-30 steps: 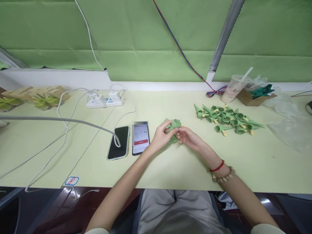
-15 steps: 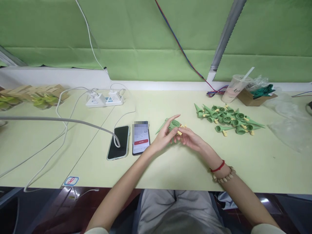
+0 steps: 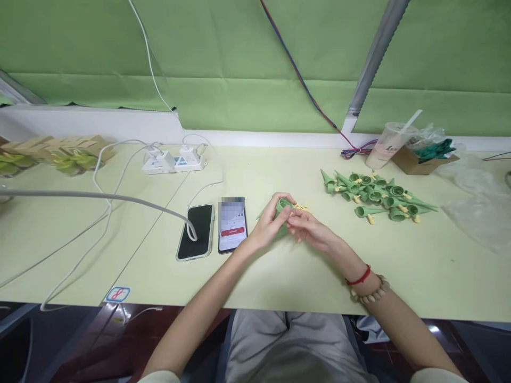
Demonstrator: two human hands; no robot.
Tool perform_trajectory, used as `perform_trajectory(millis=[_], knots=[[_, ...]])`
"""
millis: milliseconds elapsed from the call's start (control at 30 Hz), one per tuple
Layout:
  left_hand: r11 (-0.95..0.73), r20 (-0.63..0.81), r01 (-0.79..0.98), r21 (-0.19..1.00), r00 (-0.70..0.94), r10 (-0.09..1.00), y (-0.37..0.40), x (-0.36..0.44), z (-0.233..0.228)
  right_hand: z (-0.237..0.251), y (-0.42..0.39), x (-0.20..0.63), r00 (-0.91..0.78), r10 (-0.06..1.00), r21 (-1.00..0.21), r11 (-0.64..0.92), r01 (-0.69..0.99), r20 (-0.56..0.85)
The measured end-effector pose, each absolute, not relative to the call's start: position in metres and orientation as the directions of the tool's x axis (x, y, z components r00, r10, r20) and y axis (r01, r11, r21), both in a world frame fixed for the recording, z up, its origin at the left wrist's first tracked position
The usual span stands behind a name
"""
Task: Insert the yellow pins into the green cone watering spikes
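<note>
My left hand (image 3: pixel 266 229) is closed round a green plastic cone-shaped part (image 3: pixel 285 204), its round threaded mouth facing up. The cone's tip pokes out left, past the fingers. My right hand (image 3: pixel 311 227) meets the left at the part's right side, fingers pinched together against it; whatever lies between those fingertips is hidden. Just beyond the right fingers, small yellow pieces (image 3: pixel 302 207) lie on the table. To the right spreads a pile of similar green cones (image 3: pixel 375 195), several with a yellow piece attached.
Two phones, a dark one (image 3: pixel 195 232) and a lit one (image 3: pixel 232 226), lie left of my hands. Behind them are a power strip (image 3: pixel 173 163) and loose white cables. A drink cup (image 3: pixel 387 146), a cardboard box (image 3: pixel 423 166) and plastic bags (image 3: pixel 475 213) stand or lie at right.
My right fingers have drawn together and now cover the yellow piece seen at the cone's side earlier. My left forefinger has curled down round the cone.
</note>
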State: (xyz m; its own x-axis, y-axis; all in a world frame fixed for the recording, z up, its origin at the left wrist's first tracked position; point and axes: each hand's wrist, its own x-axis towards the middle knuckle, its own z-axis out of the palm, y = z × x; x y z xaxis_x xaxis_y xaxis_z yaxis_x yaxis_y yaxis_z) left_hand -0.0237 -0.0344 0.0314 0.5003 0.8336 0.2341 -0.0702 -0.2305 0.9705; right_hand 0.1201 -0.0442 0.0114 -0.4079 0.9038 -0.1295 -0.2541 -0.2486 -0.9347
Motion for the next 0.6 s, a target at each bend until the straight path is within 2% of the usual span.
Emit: perform_trajectory(millis=[67, 133, 233, 300, 400, 600], knots=[[-0.238, 0.225, -0.031, 0.971, 0.464, 0.857, -0.034, -0.022, 0.029, 0.011, -0.045, 0.118, -0.297, 0.952, -0.972, -0.13, -0.196, -0.067], [-0.267, 0.222, 0.063, 0.962, 0.393, 0.892, -0.033, -0.021, 0.027, 0.009, -0.047, 0.115, -0.14, 0.987, -0.996, 0.079, -0.044, 0.085], [-0.289, 0.221, 0.209, 0.934, 0.298, 0.929, -0.032, -0.02, 0.024, 0.005, -0.05, 0.114, -0.017, 0.918, -0.882, 0.385, 0.271, 0.396], [-0.285, 0.215, 0.241, 0.928, 0.278, 0.936, -0.032, -0.019, 0.023, 0.003, -0.05, 0.113, -0.027, 0.867, -0.804, 0.472, 0.362, 0.497], [-0.272, 0.211, 0.227, 0.935, 0.262, 0.942, -0.031, -0.02, 0.023, 0.003, -0.049, 0.111, -0.022, 0.891, -0.843, 0.436, 0.316, 0.453], [-0.272, 0.238, 0.09, 0.958, 0.281, 0.93, -0.031, -0.021, 0.024, 0.009, -0.048, 0.107, -0.138, 0.981, -0.987, 0.145, 0.071, 0.134]])
